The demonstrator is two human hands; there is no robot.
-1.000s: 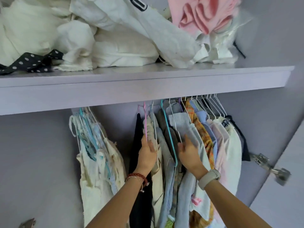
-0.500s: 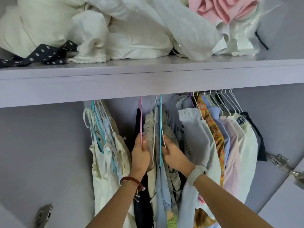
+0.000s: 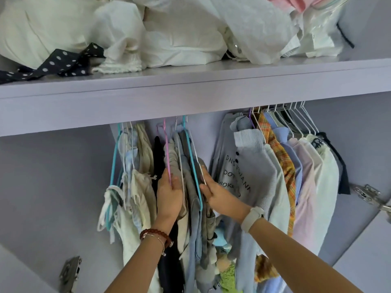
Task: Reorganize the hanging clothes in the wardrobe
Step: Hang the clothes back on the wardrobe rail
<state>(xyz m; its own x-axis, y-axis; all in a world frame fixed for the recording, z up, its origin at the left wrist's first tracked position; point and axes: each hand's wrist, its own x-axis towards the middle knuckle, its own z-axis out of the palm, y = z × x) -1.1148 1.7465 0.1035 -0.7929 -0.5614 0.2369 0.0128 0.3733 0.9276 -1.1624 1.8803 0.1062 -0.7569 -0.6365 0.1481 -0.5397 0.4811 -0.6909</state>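
Clothes hang on hangers under a lilac shelf (image 3: 190, 96). My left hand (image 3: 169, 193) holds the pink hanger (image 3: 167, 153) of a beige garment. My right hand (image 3: 220, 195) grips the teal hanger (image 3: 193, 163) and a white one carrying grey-blue trousers (image 3: 194, 208). Between them they hold a middle bundle of several garments. A gap shows behind my right hand. Right of it hangs a light blue top with black letters (image 3: 239, 178), then a plaid orange shirt (image 3: 283, 166) and pale shirts (image 3: 317, 176). A cream group (image 3: 131, 187) hangs at the left.
White bedding and bags (image 3: 169, 34), a dotted dark cloth (image 3: 61, 64) and something pink (image 3: 300, 3) are piled on the shelf. Metal hinges sit on the left door (image 3: 69, 273) and on the right door (image 3: 368, 193). Lilac walls close both sides.
The middle bundle has slid left along the rail with both hands on it. A gap has opened between it and the lettered blue top. The view has shifted nearer.
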